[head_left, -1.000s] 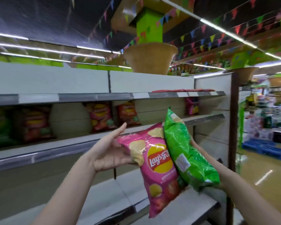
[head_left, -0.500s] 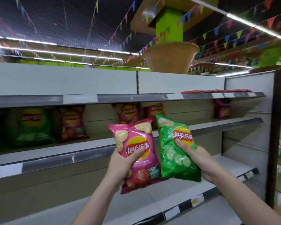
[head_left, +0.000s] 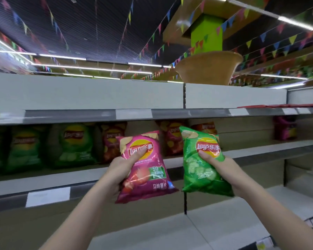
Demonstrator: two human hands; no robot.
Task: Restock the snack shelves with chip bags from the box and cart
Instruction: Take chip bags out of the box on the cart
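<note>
Hands raised in front of the snack shelves, one chip bag each. Left hand [head_left: 122, 170] grips the pink bag [head_left: 145, 170] by its left edge, thumb pressed across the logo on the front, fingers hidden behind. Right hand [head_left: 219, 168] grips the green bag [head_left: 201, 165] by its right side, thumb curled over the logo, fingers out of sight behind it. Both bags upright, fronts toward the camera, side by side with a narrow gap between them, not touching. Both are held in the air in front of the middle shelf [head_left: 79, 177], not resting on it.

Middle shelf, back row: green bags [head_left: 70, 143] standing at left, then a dark red bag [head_left: 112, 141] just left of the pink bag. Further red and orange bags [head_left: 172, 139] show between and behind the two held bags. One pink bag [head_left: 285, 129] stands alone far right, well apart from the rest; print too blurred to read.

Top shelf [head_left: 170, 112] carries white price-tag strips along its edge and some flat red packs [head_left: 278, 106] at far right. Bottom shelf [head_left: 215, 222] lies under the forearms. Above the shelving: a large woven basket [head_left: 206, 68] around a green pillar [head_left: 206, 37], strings of coloured pennants [head_left: 251, 42], strip lights [head_left: 90, 68].
</note>
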